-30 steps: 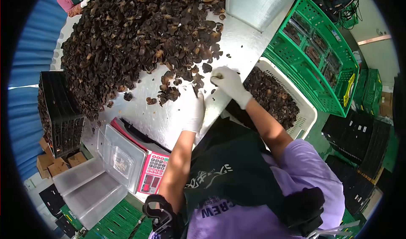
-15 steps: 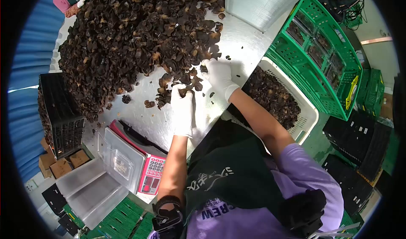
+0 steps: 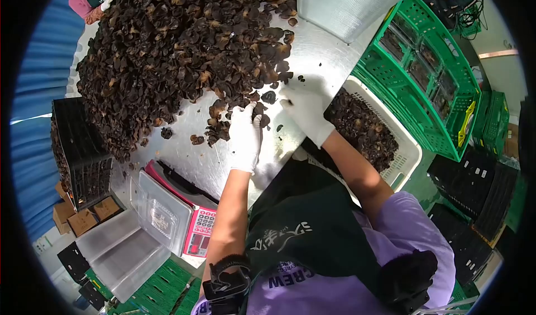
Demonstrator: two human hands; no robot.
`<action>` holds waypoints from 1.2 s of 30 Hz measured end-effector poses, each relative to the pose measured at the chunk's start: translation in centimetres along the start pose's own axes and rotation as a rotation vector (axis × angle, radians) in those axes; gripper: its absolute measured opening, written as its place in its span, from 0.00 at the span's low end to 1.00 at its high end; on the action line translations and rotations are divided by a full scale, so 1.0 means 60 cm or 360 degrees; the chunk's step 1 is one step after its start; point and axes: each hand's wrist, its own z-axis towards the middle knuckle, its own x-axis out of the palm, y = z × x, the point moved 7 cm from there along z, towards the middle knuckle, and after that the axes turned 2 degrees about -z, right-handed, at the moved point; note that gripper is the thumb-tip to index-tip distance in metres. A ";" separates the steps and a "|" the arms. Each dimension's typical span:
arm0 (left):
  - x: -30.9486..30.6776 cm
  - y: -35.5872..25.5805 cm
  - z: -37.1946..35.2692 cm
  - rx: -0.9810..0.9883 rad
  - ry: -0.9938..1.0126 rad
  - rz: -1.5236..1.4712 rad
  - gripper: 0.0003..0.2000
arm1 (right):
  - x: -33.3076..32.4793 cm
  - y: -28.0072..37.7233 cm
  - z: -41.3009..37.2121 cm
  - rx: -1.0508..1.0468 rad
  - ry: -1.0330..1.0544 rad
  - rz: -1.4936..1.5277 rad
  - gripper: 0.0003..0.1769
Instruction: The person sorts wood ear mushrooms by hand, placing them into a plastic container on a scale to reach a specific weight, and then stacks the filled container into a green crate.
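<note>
A large heap of dark brown, curled fungus-like pieces (image 3: 184, 41) covers much of the metal table (image 3: 201, 161). My left hand (image 3: 244, 136), in a white glove, rests at the heap's near edge with its fingertips on a few dark pieces; the fingers are bent and spread. To its right my right hand (image 3: 306, 111), gloved too, is over the table with its fingers curled; whether it holds a small piece cannot be made out. A dark piece (image 3: 268, 97) lies just left of its fingertips.
A white basket (image 3: 410, 159) of dark pieces stands right of the table, near a green crate (image 3: 452, 131) with clear packs. A pink scale (image 3: 200, 228), clear containers (image 3: 125, 253) and a black crate (image 3: 84, 147) are at left. A co-worker's gloved hand (image 3: 110, 0) shows top left.
My right hand has moved right and slightly down, away from the heap's edge and the dark piece. My left hand has shifted slightly right and up, its fingers spreading over the pieces.
</note>
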 end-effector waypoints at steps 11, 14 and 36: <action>-0.015 0.052 -0.012 -0.0071 -0.0301 -0.0488 0.03 | 0.010 -0.012 0.016 0.0036 0.0181 0.0761 0.07; -0.011 0.076 -0.030 -0.0582 -0.0072 -0.1223 0.04 | 0.017 -0.069 -0.006 0.0134 0.0180 0.1823 0.07; -0.084 0.048 0.160 -0.0207 -0.0396 -0.0037 0.17 | 0.074 0.095 0.130 0.0084 0.0305 0.0177 0.13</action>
